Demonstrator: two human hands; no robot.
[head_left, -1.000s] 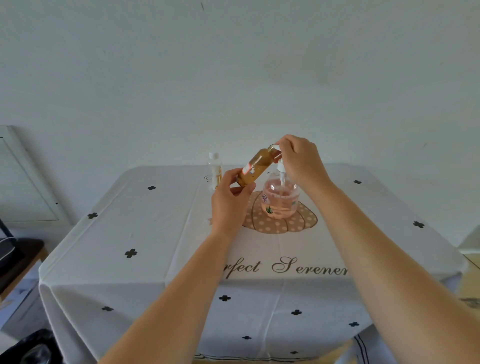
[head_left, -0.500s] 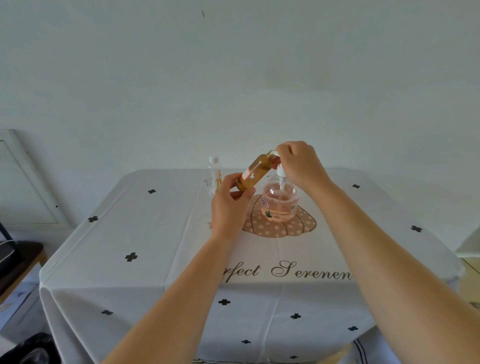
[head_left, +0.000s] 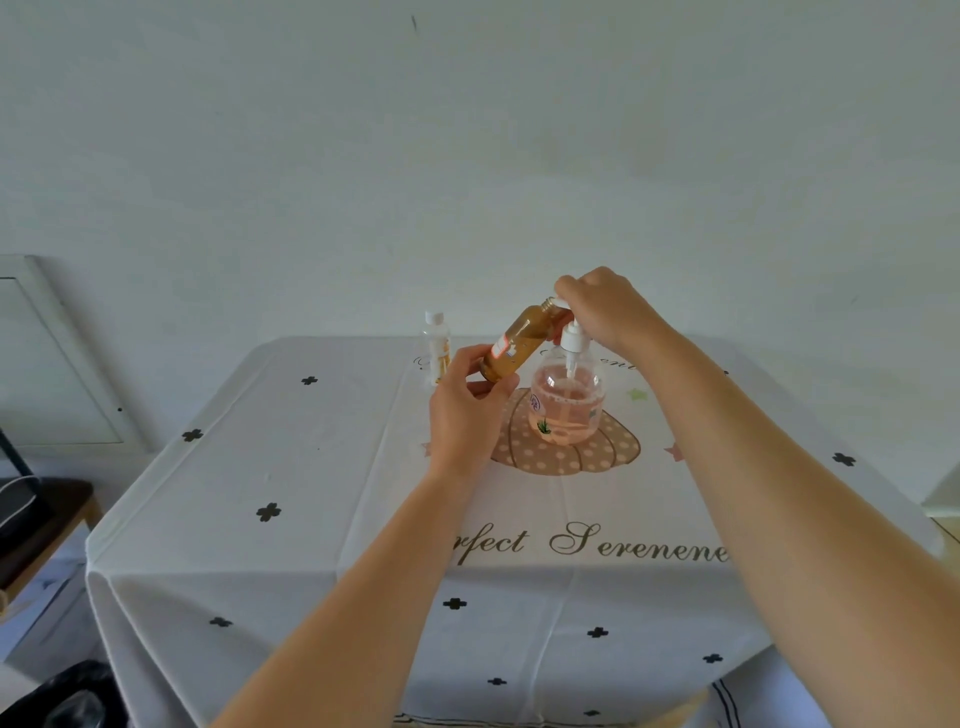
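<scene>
At the far left a white framed panel (head_left: 57, 353) leans on the wall, with a dark chair (head_left: 47, 519) below it. The table (head_left: 322, 493) wears a white cloth dotted with black crosses. Near its far edge a small clear bottle (head_left: 436, 345) with a white cap stands upright, just left of the hands.

The left hand (head_left: 467, 410) grips the base of a brown bottle (head_left: 519, 340) between thumb and curled fingers. It holds the bottle off the table, tilted with its open neck up and to the right. A red-and-white label shows on the bottle's side.

The neck meets a white tip under the right hand (head_left: 602, 306), whose fingers are curled down over the top of a white pump (head_left: 571, 338). How much of the pump's head the hand covers cannot be told.

The pump sits on a round, clear pump bottle (head_left: 566, 410), which is part full of pink liquid and stands upright on the cloth's dotted pumpkin picture (head_left: 571, 460). It is just right of the left hand.
</scene>
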